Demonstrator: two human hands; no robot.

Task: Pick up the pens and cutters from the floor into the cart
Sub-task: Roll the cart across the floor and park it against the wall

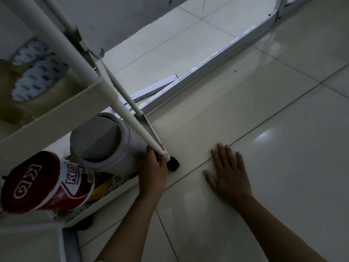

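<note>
The white cart fills the left side, seen from above, and one of its round posts runs down to a black caster wheel. My left hand is wrapped around the bottom of that post, right above the wheel. My right hand lies flat on the pale tiled floor with its fingers spread, holding nothing. I see no pens or cutters on the floor in this view.
The cart's bottom shelf holds a grey swing-lid bin and a red and white tub. An upper tray holds blue-printed white packets. A white metal frame rail crosses the floor behind the cart.
</note>
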